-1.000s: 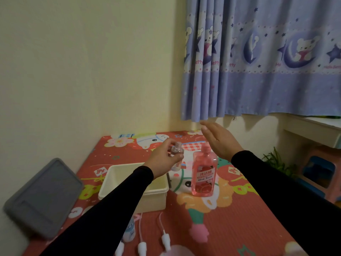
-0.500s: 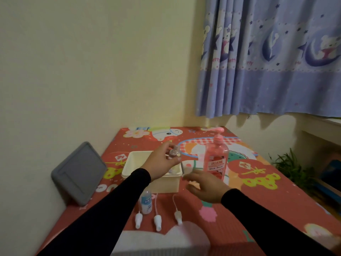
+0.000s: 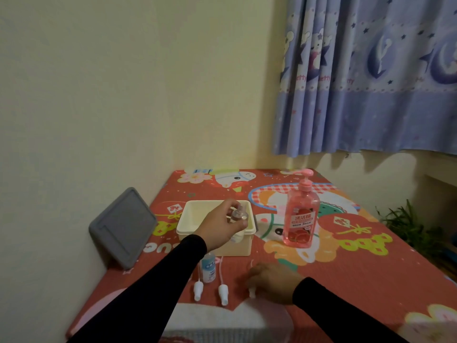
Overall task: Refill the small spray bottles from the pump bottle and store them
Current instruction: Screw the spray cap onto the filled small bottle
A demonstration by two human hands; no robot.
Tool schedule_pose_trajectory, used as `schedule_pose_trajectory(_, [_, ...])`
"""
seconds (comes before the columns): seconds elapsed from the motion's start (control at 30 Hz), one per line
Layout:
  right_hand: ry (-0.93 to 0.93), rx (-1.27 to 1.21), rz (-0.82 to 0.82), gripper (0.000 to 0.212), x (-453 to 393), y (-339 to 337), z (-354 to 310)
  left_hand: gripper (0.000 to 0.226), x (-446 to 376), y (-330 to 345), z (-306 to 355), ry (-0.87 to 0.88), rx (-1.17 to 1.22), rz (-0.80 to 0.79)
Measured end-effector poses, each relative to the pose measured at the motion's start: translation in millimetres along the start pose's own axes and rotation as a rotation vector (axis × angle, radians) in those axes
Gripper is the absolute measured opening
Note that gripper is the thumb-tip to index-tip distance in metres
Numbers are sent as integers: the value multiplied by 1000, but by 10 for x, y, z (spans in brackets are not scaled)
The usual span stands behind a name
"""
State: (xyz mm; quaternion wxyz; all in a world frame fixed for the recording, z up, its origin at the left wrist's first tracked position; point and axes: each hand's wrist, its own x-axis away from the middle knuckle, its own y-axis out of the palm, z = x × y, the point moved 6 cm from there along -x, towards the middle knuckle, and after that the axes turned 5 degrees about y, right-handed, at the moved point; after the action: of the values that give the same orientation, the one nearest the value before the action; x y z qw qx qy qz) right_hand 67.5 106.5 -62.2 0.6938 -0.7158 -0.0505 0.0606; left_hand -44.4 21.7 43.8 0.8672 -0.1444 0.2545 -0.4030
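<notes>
Currently capping: my left hand (image 3: 220,222) pinches a small clear spray bottle (image 3: 239,215) over the cream bin (image 3: 190,214); my right hand (image 3: 273,283) is closing on a spray head (image 3: 251,291) lying on the mat. Next, I reckon: thread its tube into the neck, screw down. Pump bottle (image 3: 300,217) label reads 洗洁精; other print too small.

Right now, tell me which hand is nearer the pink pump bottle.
Left. The left hand holds a small clear bottle over the cream tub, beside the pink pump bottle; the right hand rests nearer the person.
</notes>
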Motion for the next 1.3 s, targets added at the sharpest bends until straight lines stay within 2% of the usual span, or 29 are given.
schedule_pose_trajectory(0.13, [106,-130,150,23,55,-168,132,25,3,31,-13,4,7,2])
schedule_pose_trajectory(0.23, [278,-257,376,27,126,-400,312,25,-2,68,-26,8,18,-3])
schedule_pose_trajectory(0.33, [388,-527,598,21,219,-713,451,25,-8,100,-16,19,25,2])
schedule_pose_trajectory(0.47, [416,-881,831,16,294,-1120,570,25,-15,144,-16,11,43,-6])
schedule_pose_trajectory(0.6, [345,-987,982,16,304,-1433,616,27,-15,185,-13,0,60,-19])
schedule_pose_trajectory(0.87, [273,-1003,1017,19,286,-1650,518,39,-11,222,-23,-33,10,-45])
schedule_pose_trajectory(1.03, [255,-1007,1006,18,278,-1693,433,38,-15,242,-12,-36,-25,-58])
schedule_pose_trajectory(1.3, [249,-976,899,17,194,-1582,400,33,-37,288,75,0,6,-62])
